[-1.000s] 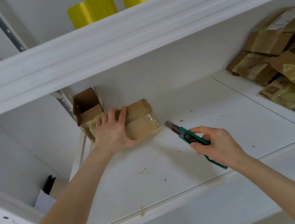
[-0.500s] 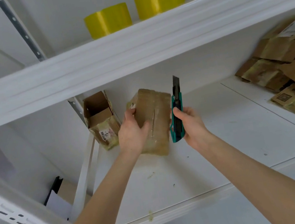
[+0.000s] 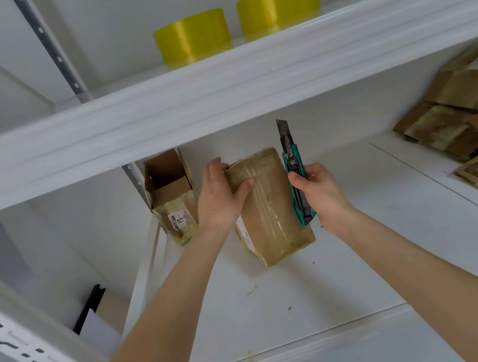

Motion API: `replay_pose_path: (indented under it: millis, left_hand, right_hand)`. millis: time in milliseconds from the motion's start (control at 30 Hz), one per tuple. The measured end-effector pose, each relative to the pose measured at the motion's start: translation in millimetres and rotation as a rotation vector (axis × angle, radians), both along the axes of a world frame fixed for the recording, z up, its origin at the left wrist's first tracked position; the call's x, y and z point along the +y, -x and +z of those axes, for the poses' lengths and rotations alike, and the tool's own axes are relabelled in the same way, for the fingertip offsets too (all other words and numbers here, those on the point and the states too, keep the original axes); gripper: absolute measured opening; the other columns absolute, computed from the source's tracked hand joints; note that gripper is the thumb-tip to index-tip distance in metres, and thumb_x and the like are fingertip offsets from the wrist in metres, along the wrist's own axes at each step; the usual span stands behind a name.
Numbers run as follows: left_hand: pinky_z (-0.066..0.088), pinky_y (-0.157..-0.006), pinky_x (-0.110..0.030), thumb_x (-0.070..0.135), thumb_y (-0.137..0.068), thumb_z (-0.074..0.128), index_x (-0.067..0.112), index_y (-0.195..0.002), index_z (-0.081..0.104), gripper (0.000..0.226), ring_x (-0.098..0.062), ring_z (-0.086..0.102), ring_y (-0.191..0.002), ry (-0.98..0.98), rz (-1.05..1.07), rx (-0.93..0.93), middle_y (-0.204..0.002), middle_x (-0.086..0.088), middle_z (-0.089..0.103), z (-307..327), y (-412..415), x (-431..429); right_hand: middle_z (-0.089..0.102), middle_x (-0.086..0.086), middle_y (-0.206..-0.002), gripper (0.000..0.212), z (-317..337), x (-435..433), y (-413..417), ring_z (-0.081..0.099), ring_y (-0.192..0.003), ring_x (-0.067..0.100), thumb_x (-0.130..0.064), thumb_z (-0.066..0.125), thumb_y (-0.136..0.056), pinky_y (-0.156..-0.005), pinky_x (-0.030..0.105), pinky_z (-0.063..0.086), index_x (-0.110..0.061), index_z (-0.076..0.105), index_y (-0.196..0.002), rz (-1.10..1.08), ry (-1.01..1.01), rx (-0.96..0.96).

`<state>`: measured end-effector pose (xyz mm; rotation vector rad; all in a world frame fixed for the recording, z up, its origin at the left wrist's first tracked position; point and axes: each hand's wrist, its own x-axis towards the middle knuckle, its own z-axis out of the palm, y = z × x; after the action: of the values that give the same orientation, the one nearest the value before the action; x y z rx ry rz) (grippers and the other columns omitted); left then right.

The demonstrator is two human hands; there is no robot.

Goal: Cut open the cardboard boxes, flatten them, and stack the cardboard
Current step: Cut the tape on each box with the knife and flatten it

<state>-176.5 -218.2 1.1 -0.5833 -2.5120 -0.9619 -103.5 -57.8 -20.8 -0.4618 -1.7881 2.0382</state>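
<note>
A small taped cardboard box (image 3: 270, 213) is held up on end above the white shelf (image 3: 343, 274). My left hand (image 3: 218, 198) grips its upper left side, thumb across the taped face. My right hand (image 3: 321, 195) holds a teal utility knife (image 3: 295, 175) upright just right of the box, its blade out and pointing up. An opened cardboard box (image 3: 171, 192) with a label stands at the back left corner of the shelf.
A pile of flattened cardboard (image 3: 476, 120) lies at the right end of the shelf. Two yellow tape rolls (image 3: 192, 34) stand on the shelf above. A perforated metal upright (image 3: 20, 340) runs at lower left. Small scraps dot the shelf surface.
My left hand has lifted the taped box off the shelf and turned it on end. My right hand has swung the knife upright and brought it beside the box.
</note>
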Motion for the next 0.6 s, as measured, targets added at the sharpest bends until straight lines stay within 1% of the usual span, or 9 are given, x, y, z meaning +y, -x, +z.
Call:
replay_pose_path:
  millis: [67,133,200,300,367,433,467,533,600]
  left_hand:
    - [0.041,-0.081,-0.026,0.045,-0.087,0.064,0.016,-0.131,0.046,0.056,-0.023,0.055,-0.113,-0.018,-0.033,-0.029,-0.127,-0.003,0.055,-1.7,1.5,4.9]
    - [0.047,-0.084,-0.032,0.045,-0.088,0.062,0.022,-0.131,0.049,0.051,-0.023,0.057,-0.11,0.027,-0.056,0.003,-0.123,0.0,0.054,-1.9,1.2,10.6]
    - [0.05,-0.084,-0.037,0.044,-0.088,0.061,0.027,-0.13,0.051,0.047,-0.023,0.056,-0.109,0.056,-0.05,0.015,-0.124,0.002,0.053,-2.5,0.7,17.1]
    - [0.051,-0.081,-0.039,0.043,-0.089,0.058,0.029,-0.13,0.051,0.044,-0.024,0.055,-0.11,0.078,-0.032,0.03,-0.126,0.004,0.051,-4.7,-0.8,26.3]
    - [0.052,-0.081,-0.04,0.043,-0.09,0.056,0.029,-0.13,0.05,0.043,-0.025,0.055,-0.111,0.1,-0.034,0.024,-0.129,0.004,0.05,-7.3,-0.3,31.8]
    - [0.052,-0.079,-0.041,0.043,-0.091,0.055,0.03,-0.131,0.048,0.042,-0.026,0.054,-0.112,0.121,-0.024,0.018,-0.13,0.004,0.049,-9.5,-1.1,36.5]
    - [0.051,-0.078,-0.04,0.043,-0.092,0.054,0.031,-0.131,0.048,0.042,-0.027,0.053,-0.113,0.122,-0.017,0.018,-0.131,0.004,0.048,-9.6,-1.0,38.2]
    - [0.05,-0.076,-0.039,0.043,-0.092,0.053,0.031,-0.131,0.047,0.041,-0.026,0.053,-0.113,0.123,-0.01,0.012,-0.131,0.004,0.047,-9.2,0.9,39.2]
    - [0.049,-0.074,-0.039,0.044,-0.093,0.052,0.031,-0.132,0.046,0.041,-0.027,0.052,-0.113,0.141,-0.006,0.0,-0.132,0.004,0.047,-8.4,3.3,39.2]
  right_hand:
    - [0.061,0.004,-0.11,0.015,-1.5,5.5,-5.2,0.06,-0.105,0.023,-0.024,0.057,-0.096,-0.094,0.042,0.048,-0.013,0.052,-0.106,0.007,0.014,-0.023]
    - [0.064,0.008,-0.109,0.007,-3.4,12.6,-15.4,0.062,-0.104,0.029,-0.021,0.058,-0.096,-0.094,0.047,0.049,-0.016,0.054,-0.098,-0.039,0.014,-0.026]
    - [0.069,0.009,-0.097,0.008,-7.6,19.3,-31.1,0.067,-0.089,0.028,-0.02,0.058,-0.095,-0.084,0.047,0.055,-0.023,0.056,-0.089,-0.13,-0.126,-0.017]
    - [0.069,-0.001,-0.069,0.013,-13.7,21.3,-55.3,0.068,-0.063,0.019,-0.02,0.061,-0.092,-0.064,0.042,0.058,-0.03,0.058,-0.084,-0.174,-0.415,0.057]
    - [0.064,-0.005,-0.065,0.009,-14.7,19.9,-63.6,0.065,-0.06,0.018,-0.02,0.062,-0.091,-0.059,0.041,0.056,-0.025,0.062,-0.098,-0.176,-0.626,0.079]
    - [0.057,-0.011,-0.068,0.031,-12.1,17.6,-65.0,0.057,-0.059,0.012,-0.021,0.06,-0.091,-0.057,0.032,0.048,-0.025,0.058,-0.121,-0.198,-0.876,0.051]
    - [0.056,-0.011,-0.071,0.038,-9.5,16.2,-65.0,0.054,-0.06,0.014,-0.02,0.058,-0.09,-0.057,0.029,0.043,-0.027,0.054,-0.128,-0.207,-0.954,0.038]
    - [0.059,-0.007,-0.082,0.047,-3.8,12.7,-64.9,0.054,-0.07,0.021,-0.018,0.056,-0.088,-0.061,0.029,0.041,-0.03,0.052,-0.133,-0.209,-1.015,0.017]
    - [0.062,0.0,-0.095,0.05,-0.5,8.9,-64.3,0.058,-0.079,0.026,-0.017,0.055,-0.088,-0.066,0.032,0.046,-0.031,0.05,-0.136,-0.187,-1.046,-0.005]
